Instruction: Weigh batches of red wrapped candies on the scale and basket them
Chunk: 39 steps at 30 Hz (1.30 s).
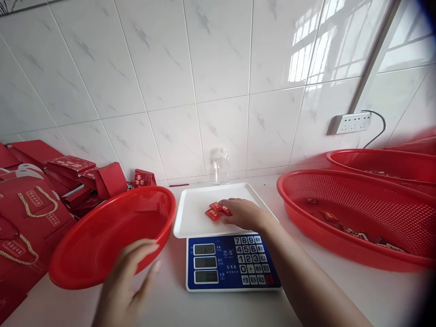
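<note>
On the white pan (194,200) of a digital scale (225,281) lie several small red wrapped packets (213,214). My right hand (241,212) reaches over the pan from the right, its curled fingertips at the packets; the fingers partly cover them. My left hand (127,277), a little smeared by motion, is in front of the left red basket (112,227), with thumb and fingers apart and nothing between them. That basket's mesh wall shows no contents. Blue keys and grey displays fill the scale's front panel.
Right of the scale, a red basket (293,195) holds several small packets, with another red basket (344,156) behind it. Red gift bags (37,204) and folded red boxes (112,179) crowd the left. A clear plastic bottle (221,165) and a power strip (352,122) are by the tiled wall.
</note>
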Motion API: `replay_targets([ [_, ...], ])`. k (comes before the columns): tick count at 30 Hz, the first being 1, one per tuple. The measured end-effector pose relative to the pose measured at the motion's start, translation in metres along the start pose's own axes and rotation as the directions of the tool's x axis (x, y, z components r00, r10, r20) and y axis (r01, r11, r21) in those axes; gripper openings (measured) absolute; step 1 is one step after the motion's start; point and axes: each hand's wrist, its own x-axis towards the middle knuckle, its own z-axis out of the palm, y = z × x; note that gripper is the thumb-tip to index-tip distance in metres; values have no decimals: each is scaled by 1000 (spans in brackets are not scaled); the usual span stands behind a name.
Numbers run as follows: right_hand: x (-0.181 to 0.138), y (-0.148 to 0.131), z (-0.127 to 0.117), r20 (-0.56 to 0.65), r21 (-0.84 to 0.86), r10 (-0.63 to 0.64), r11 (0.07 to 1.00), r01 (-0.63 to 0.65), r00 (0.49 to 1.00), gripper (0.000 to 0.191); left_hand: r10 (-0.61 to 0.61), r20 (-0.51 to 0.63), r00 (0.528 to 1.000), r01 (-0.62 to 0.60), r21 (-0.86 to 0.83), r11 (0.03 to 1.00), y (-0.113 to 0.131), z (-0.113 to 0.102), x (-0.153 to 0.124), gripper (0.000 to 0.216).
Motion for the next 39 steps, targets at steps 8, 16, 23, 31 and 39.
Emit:
replay_targets([
  [8,3,0,4,-76,-39,105,993,-108,992,33,87,464,882,86,-339,937,57,80,95,24],
  [16,5,16,-3,-222,123,126,987,-101,967,32,38,514,857,234,-452,861,53,113,134,33],
  [23,-4,7,-16,-326,513,-18,836,193,945,32,60,511,857,376,-701,606,53,121,126,39],
  [31,-4,-13,-13,-370,799,-133,459,388,919,36,-37,377,926,341,-786,516,62,104,125,29],
  [39,-20,-19,-21,-382,653,-83,680,333,920,42,-22,303,953,266,-795,544,71,97,117,28],
])
